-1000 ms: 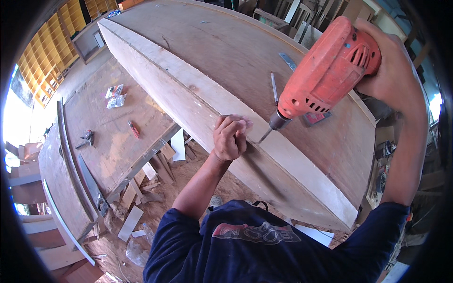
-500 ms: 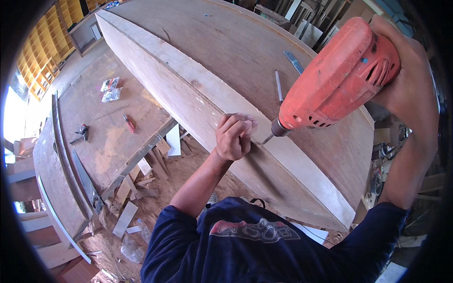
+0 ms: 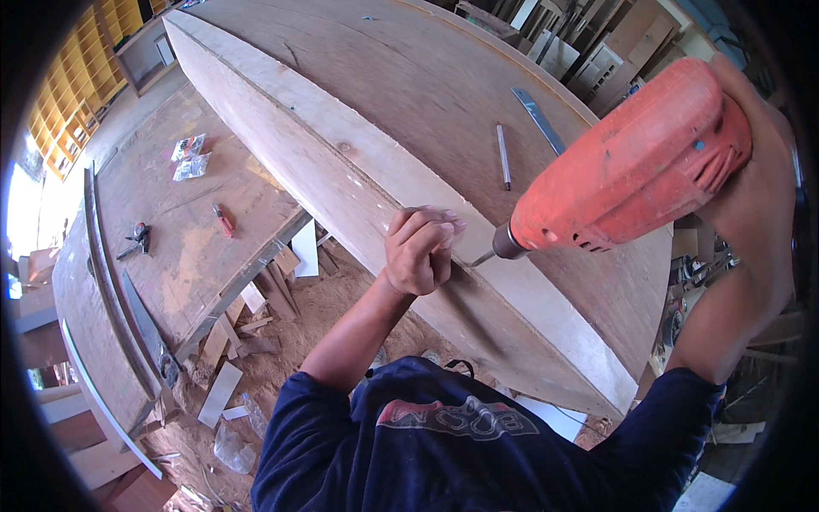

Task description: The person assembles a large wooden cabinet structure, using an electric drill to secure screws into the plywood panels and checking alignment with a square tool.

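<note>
In the right grip (image 3: 763, 162), the drill (image 3: 627, 162) has a scuffed, mostly matt red plastic housing, a smooth dark chuck (image 3: 509, 243) and a grey metal bit (image 3: 484, 257). Under the left grip (image 3: 418, 252) runs a pale, matt wooden beam (image 3: 281, 154), smooth-faced with a rougher edge. Beyond that grip spreads a dull brown wooden panel (image 3: 426, 94); on it, left of the right grip, lie a metallic-looking ruler (image 3: 539, 121) and a clear plastic pen (image 3: 503, 158). Left of the left grip, the worn, patchy wooden worktop (image 3: 179, 264) carries glossy plastic packets (image 3: 190, 167) and a grey metal saw blade (image 3: 143, 320). Below both grips, the navy shirt (image 3: 358, 427) is matt cloth.
</note>
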Tool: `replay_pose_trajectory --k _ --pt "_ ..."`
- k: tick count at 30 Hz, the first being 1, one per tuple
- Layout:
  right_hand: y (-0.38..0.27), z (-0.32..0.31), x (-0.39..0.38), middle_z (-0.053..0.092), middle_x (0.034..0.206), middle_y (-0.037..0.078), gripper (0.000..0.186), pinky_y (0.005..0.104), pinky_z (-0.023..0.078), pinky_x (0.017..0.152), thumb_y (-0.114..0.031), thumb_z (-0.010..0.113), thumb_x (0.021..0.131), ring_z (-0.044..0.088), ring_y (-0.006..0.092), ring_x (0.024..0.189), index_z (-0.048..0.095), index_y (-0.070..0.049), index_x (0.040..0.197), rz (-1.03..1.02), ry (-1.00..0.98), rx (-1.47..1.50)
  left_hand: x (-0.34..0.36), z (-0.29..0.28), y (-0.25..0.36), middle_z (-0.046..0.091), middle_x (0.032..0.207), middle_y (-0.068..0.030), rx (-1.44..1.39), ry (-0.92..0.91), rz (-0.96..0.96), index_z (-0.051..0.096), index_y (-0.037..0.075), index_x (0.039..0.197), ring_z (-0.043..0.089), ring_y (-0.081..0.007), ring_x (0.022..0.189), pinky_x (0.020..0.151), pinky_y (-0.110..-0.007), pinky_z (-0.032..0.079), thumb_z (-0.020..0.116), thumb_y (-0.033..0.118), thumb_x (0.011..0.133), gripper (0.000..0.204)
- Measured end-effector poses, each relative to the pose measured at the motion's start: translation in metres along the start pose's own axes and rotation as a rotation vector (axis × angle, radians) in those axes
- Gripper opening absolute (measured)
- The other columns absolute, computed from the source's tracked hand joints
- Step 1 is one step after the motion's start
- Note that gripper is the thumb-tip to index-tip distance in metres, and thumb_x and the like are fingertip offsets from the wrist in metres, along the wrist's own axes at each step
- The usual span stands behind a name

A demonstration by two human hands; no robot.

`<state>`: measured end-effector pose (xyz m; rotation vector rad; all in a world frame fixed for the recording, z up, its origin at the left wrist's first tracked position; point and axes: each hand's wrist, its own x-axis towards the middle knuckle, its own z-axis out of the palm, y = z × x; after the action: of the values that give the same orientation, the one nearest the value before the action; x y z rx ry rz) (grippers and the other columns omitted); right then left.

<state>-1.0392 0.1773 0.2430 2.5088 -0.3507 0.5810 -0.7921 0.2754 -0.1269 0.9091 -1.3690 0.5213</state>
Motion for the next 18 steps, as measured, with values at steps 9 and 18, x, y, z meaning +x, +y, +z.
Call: replay_pose_trajectory --k 9,18 --pt "0.009 0.001 0.005 0.076 0.128 0.015 0.09 0.0371 0.057 0.104 -0.005 0.102 0.069 0.074 0.025 0.118 0.062 -0.003 0.151 -0.014 -0.015 0.145 -0.001 0.002 -0.003 0.08 0.099 -0.0104 -0.031 0.05 0.021 0.055 0.002 0.125 0.077 -0.0284 0.087 0.082 -0.041 0.057 0.061 -0.005 0.102 0.025" --pt "0.033 0.003 -0.027 0.074 0.13 0.013 0.09 0.0353 0.055 0.107 -0.003 0.101 0.071 0.072 0.0205 0.12 0.06 0.003 0.151 0.067 0.177 0.227 0.018 -0.006 0.008 0.079 0.102 -0.0143 -0.002 -0.004 0.018 0.052 0.0 0.128 0.076 -0.0279 0.089 0.083 -0.042 0.057 0.058 -0.003 0.107 0.022"
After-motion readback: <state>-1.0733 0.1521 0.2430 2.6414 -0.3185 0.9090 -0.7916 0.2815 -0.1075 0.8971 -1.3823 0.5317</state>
